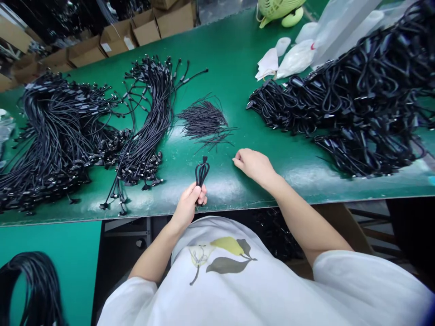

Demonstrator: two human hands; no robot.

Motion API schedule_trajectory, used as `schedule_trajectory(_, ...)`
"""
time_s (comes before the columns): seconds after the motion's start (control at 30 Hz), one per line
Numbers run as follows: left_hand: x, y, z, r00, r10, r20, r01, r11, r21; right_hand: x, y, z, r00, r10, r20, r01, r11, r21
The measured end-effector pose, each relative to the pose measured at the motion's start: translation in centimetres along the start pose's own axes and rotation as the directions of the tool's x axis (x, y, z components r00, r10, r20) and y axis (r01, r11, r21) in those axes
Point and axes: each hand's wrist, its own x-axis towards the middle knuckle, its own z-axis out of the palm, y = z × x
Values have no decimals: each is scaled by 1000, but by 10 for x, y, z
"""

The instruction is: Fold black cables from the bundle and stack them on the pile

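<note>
My left hand (189, 203) is closed around a short black cable (201, 172), folded into a loop that sticks up from my fist above the front edge of the green table (238, 63). My right hand (253, 164) rests on the table with fingers curled, fingertips pinched near a loose heap of thin black twist ties (205, 121). What, if anything, the fingertips hold is too small to see.
Bundled black cables (146, 117) and a bigger pile (50, 136) lie at the left. A large tangled heap of cables (356, 99) fills the right. White plastic bags (292, 56), a green fan (278, 9) and cardboard boxes (146, 29) sit behind.
</note>
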Motion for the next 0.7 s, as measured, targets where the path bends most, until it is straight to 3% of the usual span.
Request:
schedule_trajectory(0.07,-1,-2,0,1000,3,9,-2,1000,-24,-14,-6,-3,1000,-22,5,21,989,148)
schedule_trajectory(0.13,-3,-4,0,999,-9,51,12,998,-67,-30,-17,-2,991,-110,83,65,904,423)
schedule_trajectory(0.23,-3,-5,1,992,-28,126,45,990,-130,-48,-43,9,936,-280,212,6,616,788)
schedule_trajectory(0.3,-2,-7,0,992,-12,125,27,993,-118,-54,-61,18,926,-311,216,-40,486,873)
schedule_trajectory(0.37,-1,-10,-3,996,63,68,-60,997,-38,-58,-73,23,942,-300,152,23,508,861)
schedule_trajectory(0.47,1,-17,-12,974,222,-49,-205,952,229,-61,-82,23,919,-388,-63,346,723,598)
schedule_trajectory(0.53,3,-20,-16,945,316,-79,-252,862,440,-62,-83,19,814,-545,-201,580,778,240)
schedule_trajectory(0.57,4,-20,-18,935,349,-65,-265,807,527,-60,-84,16,723,-647,-241,676,735,54)
schedule_trajectory(0.67,5,-17,-18,936,351,3,-265,700,663,-54,-85,2,366,-910,-194,844,412,-342)
schedule_trajectory(0.7,5,-16,-18,949,316,15,-246,706,664,-52,-85,-4,280,-950,-136,862,311,-401)
